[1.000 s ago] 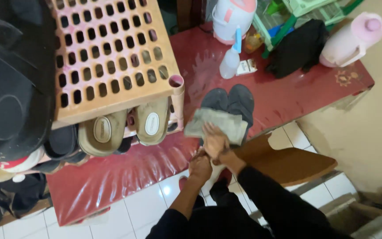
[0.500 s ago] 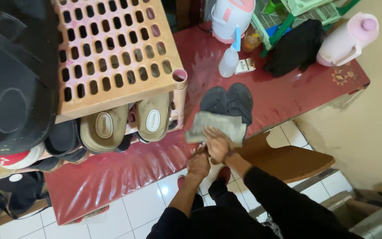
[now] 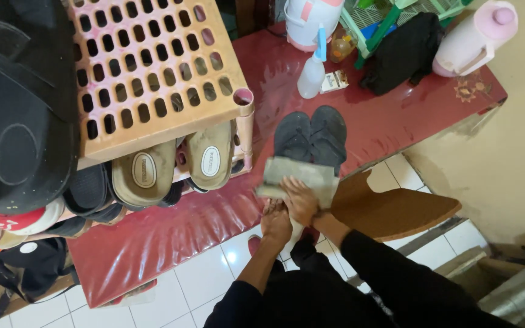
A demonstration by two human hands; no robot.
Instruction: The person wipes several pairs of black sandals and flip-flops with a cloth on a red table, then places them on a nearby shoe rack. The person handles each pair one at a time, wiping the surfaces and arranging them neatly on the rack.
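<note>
Since a second ago, barely any shift: right hand (image 3: pixel 301 200) slid slightly down-left across the cloth (image 3: pixel 299 177), left hand (image 3: pixel 276 222) stays put below it.

Hand pose: right hand lies palm-down, fingers spread flat, pressing the cloth near its lower edge, not clenched. Left hand sits just under the right, at the table's front edge; its fingers are curled, but what they grip I cannot tell, since the right hand covers them. Both forearms come up from the bottom of view in dark sleeves, left sleeve pushed up.

Cloth: one grey-green rag, limp, roughly rectangular, creased, lying on the front edge of the table (image 3: pixel 171 237) and touching the heel ends of the sandals (image 3: pixel 311 136).

Materials and shapes:
- Table cover: glossy red plastic sheet, wrinkled, with glare.
- Sandals: dark grey, matte, foam-like, side by side with toes pointing away.
- Shoe rack (image 3: pixel 153 73): tan plastic, top shelf a grid of oval holes, round tube leg at the corner.
- Tan slippers (image 3: pixel 174 167) on the shelf below, oval light labels on the insoles.
- Spray bottle (image 3: pixel 312 70): translucent white with blue trigger.
- Pink thermos jug (image 3: pixel 472 39) at far right corner, smooth plastic.
- Black bag (image 3: pixel 405 51), soft fabric.
- Brown board (image 3: pixel 390 206) beside the right forearm, flat and matte.

Count: two hands, one cloth, two dark sandals, two tan slippers, one spray bottle, one jug, one bag.
</note>
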